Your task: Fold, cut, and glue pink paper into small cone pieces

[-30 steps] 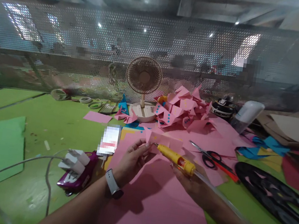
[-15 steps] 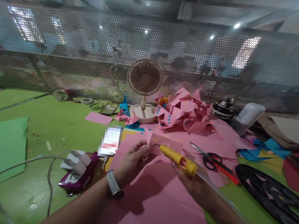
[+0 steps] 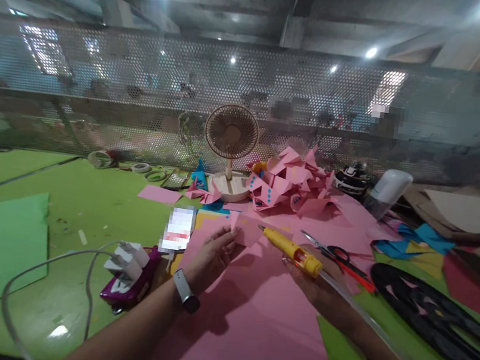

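My left hand (image 3: 216,254), with a watch on the wrist, pinches a small folded piece of pink paper (image 3: 250,234). In my right hand (image 3: 312,284) is a yellow glue gun (image 3: 290,249), its metal tip pointing left at the folded paper, a short gap apart. From the gun's back end a long clear glue stick (image 3: 352,305) runs along my right forearm. Beneath both hands lies a large pink paper sheet (image 3: 252,338). Scissors (image 3: 339,255) with black and red handles rest just beyond my right hand.
Behind the sheet stand a small fan (image 3: 232,134) and a heap of folded pink paper (image 3: 294,179). To the left are a phone (image 3: 178,229), a purple power strip (image 3: 129,287) with white plugs and a looping cable. A black oval piece (image 3: 431,320) lies on the right.
The glue gun's tip has drawn back slightly to the right from the folded paper. My left hand still holds the paper. The whole view has shifted a little.
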Demonstrator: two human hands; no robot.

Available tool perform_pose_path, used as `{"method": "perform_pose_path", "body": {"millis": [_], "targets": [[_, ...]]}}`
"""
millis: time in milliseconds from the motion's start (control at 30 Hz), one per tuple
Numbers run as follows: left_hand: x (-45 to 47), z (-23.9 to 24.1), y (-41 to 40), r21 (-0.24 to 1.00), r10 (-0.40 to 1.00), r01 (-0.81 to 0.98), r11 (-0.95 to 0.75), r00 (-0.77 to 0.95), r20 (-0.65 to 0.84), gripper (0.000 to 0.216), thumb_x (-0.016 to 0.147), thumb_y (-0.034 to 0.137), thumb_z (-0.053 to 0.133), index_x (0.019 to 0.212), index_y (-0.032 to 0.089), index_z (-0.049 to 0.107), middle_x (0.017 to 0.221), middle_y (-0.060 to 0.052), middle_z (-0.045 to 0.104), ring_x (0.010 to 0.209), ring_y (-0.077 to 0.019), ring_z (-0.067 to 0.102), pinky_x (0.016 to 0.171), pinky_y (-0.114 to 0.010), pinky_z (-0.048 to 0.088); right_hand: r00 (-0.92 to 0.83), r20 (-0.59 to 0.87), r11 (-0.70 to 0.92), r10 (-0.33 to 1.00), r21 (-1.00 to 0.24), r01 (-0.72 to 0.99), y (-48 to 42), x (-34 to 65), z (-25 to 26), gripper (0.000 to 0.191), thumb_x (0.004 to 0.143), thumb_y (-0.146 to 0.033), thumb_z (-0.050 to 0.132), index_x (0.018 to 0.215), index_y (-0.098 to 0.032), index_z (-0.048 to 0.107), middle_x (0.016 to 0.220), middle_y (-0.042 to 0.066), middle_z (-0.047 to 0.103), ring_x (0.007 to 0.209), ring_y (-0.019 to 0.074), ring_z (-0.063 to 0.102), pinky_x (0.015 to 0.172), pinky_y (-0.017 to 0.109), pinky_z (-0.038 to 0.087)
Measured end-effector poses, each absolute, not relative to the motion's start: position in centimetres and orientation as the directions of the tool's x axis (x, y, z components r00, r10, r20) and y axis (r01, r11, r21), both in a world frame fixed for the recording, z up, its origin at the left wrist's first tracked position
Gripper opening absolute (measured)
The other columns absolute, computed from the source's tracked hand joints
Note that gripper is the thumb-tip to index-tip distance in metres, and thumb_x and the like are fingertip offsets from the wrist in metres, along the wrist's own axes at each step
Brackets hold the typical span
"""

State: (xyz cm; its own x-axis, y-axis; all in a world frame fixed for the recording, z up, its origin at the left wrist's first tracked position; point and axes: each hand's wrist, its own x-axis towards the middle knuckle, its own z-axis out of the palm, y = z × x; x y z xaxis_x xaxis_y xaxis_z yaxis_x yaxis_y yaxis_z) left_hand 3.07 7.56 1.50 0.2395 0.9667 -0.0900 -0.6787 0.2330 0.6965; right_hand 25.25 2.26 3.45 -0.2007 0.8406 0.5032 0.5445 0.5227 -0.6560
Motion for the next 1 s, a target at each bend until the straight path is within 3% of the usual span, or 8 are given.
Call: {"method": "perform_pose_path", "body": {"millis": [167, 267, 367, 600, 800, 933, 1000], "targets": [[2.8, 1.7, 8.0, 0.674, 0.969, -0.698, 0.243, 0.21, -0.132, 0.007, 0.075, 0.008, 0.065, 0.077, 0.013, 0.061, 0.076, -0.001, 0.068, 0.07, -0.0101, 0.066, 0.076, -0.021, 0.054, -0.289, 0.509, 0.522, 0.811, -0.404, 0.752, 2.3, 29.3, 2.8, 0.023, 0.081, -0.031, 0.051, 0.102, -0.021, 0.053, 0.095, 0.007, 0.064, 0.082, 0.0223, 0.062, 0.068, 0.032, 0.049], [2.7, 1.5, 8.3, 0.656, 0.967, -0.711, 0.252, 0.215, -0.138, 0.005, 0.075, 0.009, 0.065, 0.078, 0.013, 0.062, 0.075, -0.001, 0.069, 0.069, -0.011, 0.066, 0.074, -0.023, 0.054, -0.286, 0.446, 0.451, 0.848, -0.324, 0.832, 1.9, 33.4, 1.1, 0.03, 0.079, -0.028, 0.052, 0.108, -0.021, 0.052, 0.107, 0.01, 0.063, 0.093, 0.0235, 0.062, 0.075, 0.034, 0.049], [2.5, 1.4, 8.5, 0.638, 0.956, -0.712, 0.294, 0.231, -0.182, 0.005, 0.077, 0.01, 0.063, 0.08, 0.014, 0.061, 0.074, 0.0, 0.068, 0.067, -0.0104, 0.066, 0.07, -0.022, 0.054, -0.212, 0.396, 0.334, 0.893, -0.269, 0.903, 1.2, 38.0, -0.7, 0.032, 0.073, -0.028, 0.056, 0.105, -0.022, 0.056, 0.105, 0.008, 0.064, 0.092, 0.0248, 0.063, 0.076, 0.036, 0.05], [2.6, 1.5, 8.8, 0.623, 0.969, -0.743, 0.246, 0.187, -0.16, 0.009, 0.076, 0.007, 0.064, 0.081, 0.015, 0.063, 0.074, 0.001, 0.068, 0.064, -0.0075, 0.064, 0.067, -0.018, 0.053, -0.091, 0.32, 0.178, 0.943, -0.254, 0.951, 0.1, 45.6, -3.0, 0.045, 0.067, -0.036, 0.059, 0.109, -0.02, 0.058, 0.11, 0.012, 0.062, 0.097, 0.0289, 0.06, 0.084, 0.039, 0.048], [2.3, 1.2, 9.3, 0.583, 0.984, -0.795, 0.171, 0.106, -0.143, 0.013, 0.074, 0.006, 0.066, 0.083, 0.016, 0.062, 0.081, 0.0, 0.07, 0.073, -0.0099, 0.067, 0.071, -0.02, 0.055, -0.127, 0.259, 0.207, 0.958, -0.309, 0.928, 0.4, 47.7, -3.5, 0.045, 0.069, -0.043, 0.059, 0.107, -0.02, 0.061, 0.112, 0.014, 0.061, 0.104, 0.0308, 0.058, 0.091, 0.044, 0.045], [2.0, 1.2, 9.5, 0.576, 0.989, -0.805, 0.139, 0.087, -0.117, 0.014, 0.075, 0.008, 0.066, 0.085, 0.017, 0.062, 0.08, 0.001, 0.069, 0.071, -0.009, 0.066, 0.072, -0.021, 0.055, -0.234, 0.124, 0.262, 0.964, -0.336, 0.904, 0.5, 48.9, -2.2, 0.041, 0.071, -0.041, 0.062, 0.108, -0.022, 0.063, 0.116, 0.016, 0.06, 0.108, 0.0307, 0.057, 0.091, 0.039, 0.046], [2.0, 1.4, 9.5, 0.567, 0.991, -0.814, 0.124, 0.072, -0.114, 0.013, 0.075, 0.008, 0.066, 0.084, 0.017, 0.063, 0.078, 0.002, 0.069, 0.068, -0.0083, 0.065, 0.071, -0.021, 0.055, -0.231, 0.137, 0.264, 0.963, -0.318, 0.911, 0.6, 48.7, -1.0, 0.041, 0.072, -0.041, 0.062, 0.11, -0.023, 0.063, 0.117, 0.016, 0.06, 0.108, 0.0315, 0.057, 0.089, 0.039, 0.046]]}}
